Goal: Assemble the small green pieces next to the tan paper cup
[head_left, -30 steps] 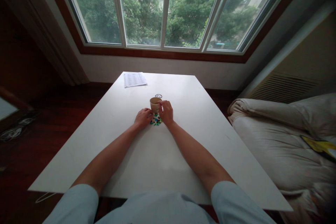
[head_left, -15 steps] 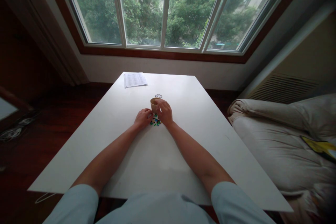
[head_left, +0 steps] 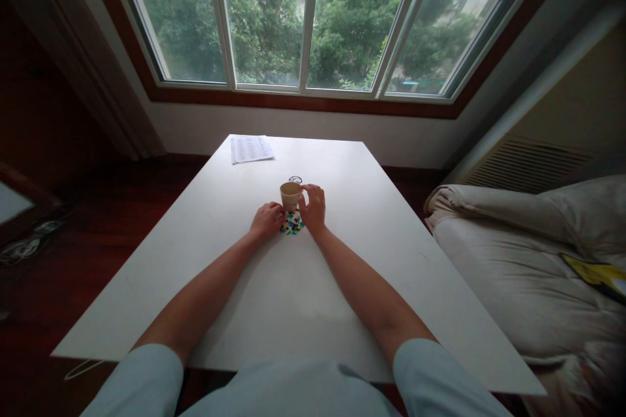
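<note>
A tan paper cup (head_left: 289,198) stands upright on the white table (head_left: 293,313), its mouth facing up. Just in front of it lies a small spread of green, blue, black and pale pieces (head_left: 292,224), too tiny to tell their kind. At the cup's lower left is my left hand (head_left: 267,220), fingers curled together beside the pieces; whatever they pinch is hidden. My right hand (head_left: 314,207) is at the cup's right side, thumb and fingers apart near the rim. Whether it touches the cup is hard to see.
Behind the cup lies a thin dark loop (head_left: 295,179). Printed sheets (head_left: 252,148) rest at the table's far left corner. A padded pale couch (head_left: 518,260) stands to the right, and a wide window (head_left: 308,19) is beyond the table.
My right hand has drawn back from over the cup's mouth to its right side, uncovering the opening and more of the small pieces. My left hand and the cup look unmoved.
</note>
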`<state>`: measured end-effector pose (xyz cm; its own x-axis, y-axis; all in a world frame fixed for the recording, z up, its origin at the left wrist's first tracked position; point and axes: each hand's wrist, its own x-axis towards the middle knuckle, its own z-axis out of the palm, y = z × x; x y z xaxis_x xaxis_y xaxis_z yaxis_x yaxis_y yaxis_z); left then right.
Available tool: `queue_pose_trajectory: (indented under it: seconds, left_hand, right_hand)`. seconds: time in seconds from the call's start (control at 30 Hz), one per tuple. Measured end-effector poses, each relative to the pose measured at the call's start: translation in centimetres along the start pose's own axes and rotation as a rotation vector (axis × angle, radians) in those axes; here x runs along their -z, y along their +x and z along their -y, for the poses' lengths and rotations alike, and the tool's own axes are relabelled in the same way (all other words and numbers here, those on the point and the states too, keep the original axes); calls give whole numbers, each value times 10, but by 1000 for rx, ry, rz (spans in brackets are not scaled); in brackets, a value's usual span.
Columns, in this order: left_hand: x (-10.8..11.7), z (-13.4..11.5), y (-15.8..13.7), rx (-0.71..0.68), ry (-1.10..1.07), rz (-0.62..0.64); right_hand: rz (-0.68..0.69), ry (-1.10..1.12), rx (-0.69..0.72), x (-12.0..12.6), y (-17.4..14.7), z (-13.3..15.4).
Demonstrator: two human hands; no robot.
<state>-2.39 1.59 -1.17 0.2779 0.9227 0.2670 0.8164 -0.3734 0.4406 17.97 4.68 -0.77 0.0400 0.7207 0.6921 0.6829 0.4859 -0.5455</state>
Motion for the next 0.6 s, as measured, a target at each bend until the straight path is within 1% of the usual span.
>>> queue_pose_trajectory:
  seconds: [0.1,0.17,0.4,0.5,0.6]
  left_hand:
    - [0,0,0,1,-3,-4]
    - [0,0,0,0,-6,-3]
    - [-1,2,1,6,-3,3]
    - [0,1,1,17,-3,8]
    - [1,0,0,18,-1,12]
  right_hand:
    - [21,-28,-121,0,2,-6]
    - [34,-33,-163,0,3,-8]
    - [65,18,-74,-5,0,-6]
    - [68,19,-77,-5,0,-6]
    - [64,13,-110,-5,1,-7]
